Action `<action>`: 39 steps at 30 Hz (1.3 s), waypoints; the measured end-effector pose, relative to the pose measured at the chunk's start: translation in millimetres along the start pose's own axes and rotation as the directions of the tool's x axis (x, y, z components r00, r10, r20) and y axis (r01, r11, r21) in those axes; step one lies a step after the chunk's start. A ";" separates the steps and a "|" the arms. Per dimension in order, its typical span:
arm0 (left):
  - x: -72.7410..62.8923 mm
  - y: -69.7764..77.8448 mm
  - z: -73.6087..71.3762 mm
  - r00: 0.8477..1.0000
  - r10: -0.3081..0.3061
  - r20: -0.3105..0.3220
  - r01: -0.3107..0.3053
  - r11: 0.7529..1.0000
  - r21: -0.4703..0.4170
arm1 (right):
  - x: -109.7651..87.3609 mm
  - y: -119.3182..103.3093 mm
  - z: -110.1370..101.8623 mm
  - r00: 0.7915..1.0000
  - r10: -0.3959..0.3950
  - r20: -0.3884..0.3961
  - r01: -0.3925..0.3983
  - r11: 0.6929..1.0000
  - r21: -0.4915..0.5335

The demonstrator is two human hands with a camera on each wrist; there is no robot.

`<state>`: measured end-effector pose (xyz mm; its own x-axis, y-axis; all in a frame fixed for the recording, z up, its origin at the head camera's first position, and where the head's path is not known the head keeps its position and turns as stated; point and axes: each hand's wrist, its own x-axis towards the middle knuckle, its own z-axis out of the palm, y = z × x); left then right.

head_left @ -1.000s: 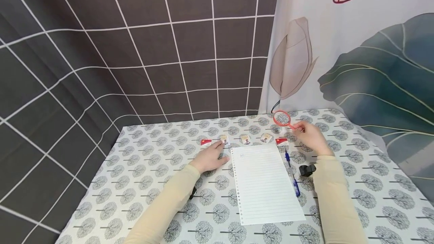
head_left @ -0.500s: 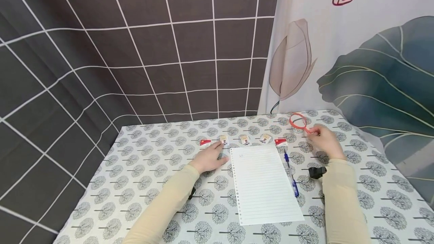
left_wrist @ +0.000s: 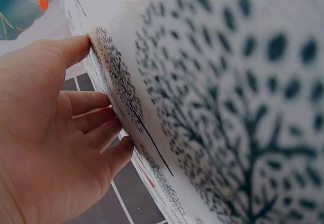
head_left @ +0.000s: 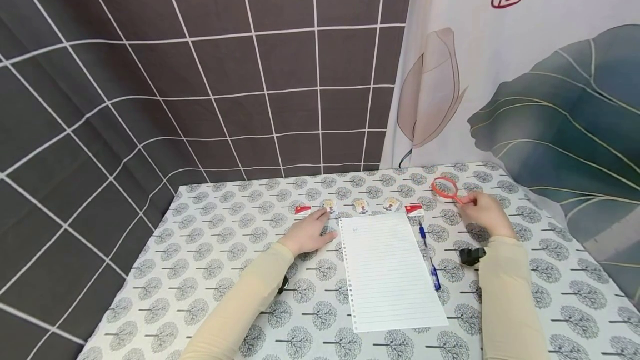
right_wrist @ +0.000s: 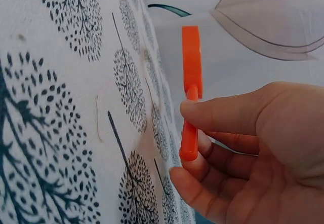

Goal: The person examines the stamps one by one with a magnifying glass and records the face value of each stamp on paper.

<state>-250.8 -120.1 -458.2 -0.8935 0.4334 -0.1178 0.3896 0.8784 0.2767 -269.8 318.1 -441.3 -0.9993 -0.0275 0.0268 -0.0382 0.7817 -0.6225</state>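
An orange-red magnifying glass [head_left: 444,188] is held by its handle in my right hand [head_left: 487,214], above the right part of the table. In the right wrist view, thumb and fingers pinch the orange handle [right_wrist: 189,138], and the round frame is seen edge-on. My left hand [head_left: 309,233] rests on the cloth with fingers extended, fingertips at a small picture card [head_left: 329,205]. The left wrist view shows the left palm [left_wrist: 45,148], its fingertips at the cloth. To the right of that card lie two more small picture pieces [head_left: 360,206] [head_left: 391,204].
A lined sheet of paper [head_left: 392,276] with small writing at its top lies between the arms. Beside its right edge is a blue pen [head_left: 435,276]. Red-and-white cards lie at the left [head_left: 302,210] and right [head_left: 414,209] ends of the row. A dark grid curtain [head_left: 280,71] stands behind.
My right hand has moved right and slightly toward me with the magnifying glass, away from above the right red card, and lowered a little. The left hand has stayed in place.
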 end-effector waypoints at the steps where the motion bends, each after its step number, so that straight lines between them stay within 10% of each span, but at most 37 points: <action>1: -0.2 0.3 -0.1 1.000 -0.001 0.001 0.001 1.000 -0.003 | -0.5 1.0 0.1 1.000 0.004 0.007 -0.004 1.000 0.005; 39: -2.1 1.2 -1.9 1.000 0.009 0.002 -0.009 1.000 -0.004 | -2.7 9.5 3.2 0.984 0.118 0.130 -0.126 0.990 0.057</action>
<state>-248.9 -120.3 -455.7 -0.8894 0.4420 -0.1170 0.3971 0.8736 0.2814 -267.5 323.6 -449.8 -0.9887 -0.0161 -0.1489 0.0880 0.7422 -0.6644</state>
